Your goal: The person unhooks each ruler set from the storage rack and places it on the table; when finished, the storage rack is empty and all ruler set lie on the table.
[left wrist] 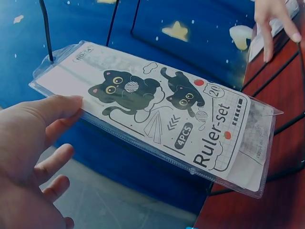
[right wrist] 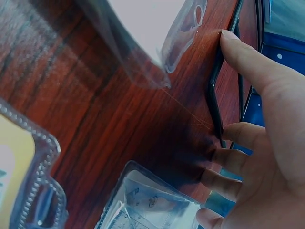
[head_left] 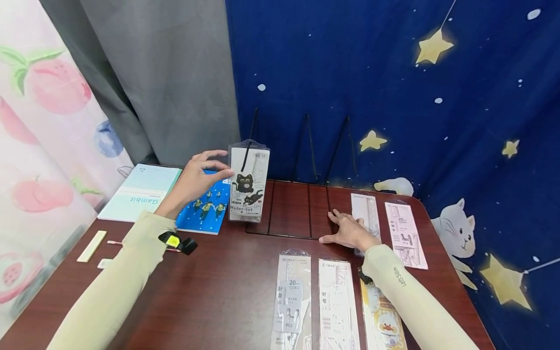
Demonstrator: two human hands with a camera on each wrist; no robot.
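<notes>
A clear pack labelled Ruler-set with black cats on its card hangs from the left hook of a black wire rack. My left hand pinches the pack's left edge between thumb and index finger, as the left wrist view also shows. The other left fingers stay spread beneath it. Down at the rack's front right corner, my right hand rests with extended fingers against the base wire. Its thumb touches the wire in the right wrist view. The rack's other hooks hold nothing.
Ruler packs lie in front: a clear one, a white one and a yellow duck one. Right of the rack are a white pack and a pink pack. Notebooks lie left; a blue curtain hangs behind.
</notes>
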